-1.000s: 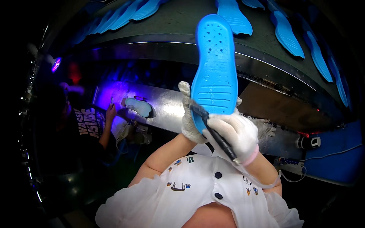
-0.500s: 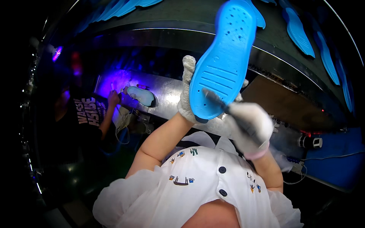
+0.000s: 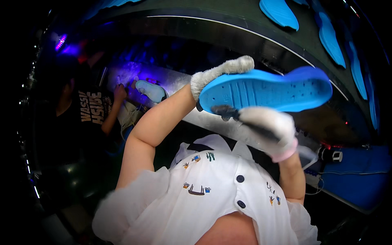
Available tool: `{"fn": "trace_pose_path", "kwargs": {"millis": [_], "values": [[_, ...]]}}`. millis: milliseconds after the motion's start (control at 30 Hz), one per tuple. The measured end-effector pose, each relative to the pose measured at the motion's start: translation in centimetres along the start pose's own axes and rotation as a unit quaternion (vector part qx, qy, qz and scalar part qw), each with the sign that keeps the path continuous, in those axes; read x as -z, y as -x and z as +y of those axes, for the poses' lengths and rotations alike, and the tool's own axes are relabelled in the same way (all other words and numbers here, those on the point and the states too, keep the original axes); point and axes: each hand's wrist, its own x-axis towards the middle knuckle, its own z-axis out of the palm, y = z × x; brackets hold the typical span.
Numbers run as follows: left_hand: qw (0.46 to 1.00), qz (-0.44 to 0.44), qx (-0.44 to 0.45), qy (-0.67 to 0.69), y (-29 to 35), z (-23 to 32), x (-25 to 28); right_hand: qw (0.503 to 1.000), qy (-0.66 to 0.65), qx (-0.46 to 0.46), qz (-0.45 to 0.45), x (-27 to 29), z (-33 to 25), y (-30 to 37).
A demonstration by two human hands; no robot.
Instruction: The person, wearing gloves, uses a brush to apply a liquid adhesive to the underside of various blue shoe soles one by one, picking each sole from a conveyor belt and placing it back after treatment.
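A bright blue shoe sole [image 3: 261, 90] lies almost level across the middle of the view, its toe end to the right. My left hand [image 3: 222, 71], in a whitish knit glove, is closed round the sole's left end and far edge. My right hand [image 3: 271, 126], also gloved and blurred by motion, grips a dark-handled brush [image 3: 257, 130]. The dark brush head [image 3: 223, 111] is at the sole's near edge by the left end; whether it touches cannot be made out. Ribs and small holes mark the sole's upturned face.
Blue soles [image 3: 279, 14] lie on the dark curved belt [image 3: 228, 12] beyond me. A metal bench [image 3: 171, 87] runs below it. At left, a co-worker's hand [image 3: 119, 93] is near a pale sole [image 3: 150, 90] under purple light. A cable [image 3: 355, 173] crosses the blue surface at right.
The sole in my left hand has swung from nearly upright to level, its far end moving right and nearer. The brush has shifted slightly towards me, to the sole's near edge.
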Motion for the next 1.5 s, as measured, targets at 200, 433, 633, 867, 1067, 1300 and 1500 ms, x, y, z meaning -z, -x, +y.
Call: {"fn": "trace_pose_path", "kwargs": {"millis": [200,433,633,867,1067,1300,1500], "values": [[0.994,0.074,0.070,-0.038,0.9,2.7,-1.5,0.997,-0.024,-0.026,0.065,0.4,-0.2,0.3],[0.986,0.105,0.040,-0.120,1.3,4.7,-3.4,0.999,0.040,0.021,0.030,1.4,-0.6,-0.3],[0.964,0.190,0.084,-0.165,1.3,5.9,-4.5,0.983,0.165,0.014,-0.076,2.4,-2.4,-0.2],[0.953,0.197,0.062,-0.223,2.3,7.1,-4.5,0.977,0.201,0.045,-0.062,3.0,-2.0,-0.2],[0.938,0.168,-0.015,-0.302,3.0,7.4,-3.3,0.981,0.186,0.049,-0.008,3.4,-1.6,-1.2],[0.991,-0.064,-0.041,-0.111,0.6,9.6,2.5,0.999,0.015,0.048,0.018,3.2,-1.6,-0.6],[0.984,-0.001,-0.112,0.138,-8.9,15.6,-0.4,0.978,-0.025,-0.072,0.194,1.6,-0.2,-1.1]]}}
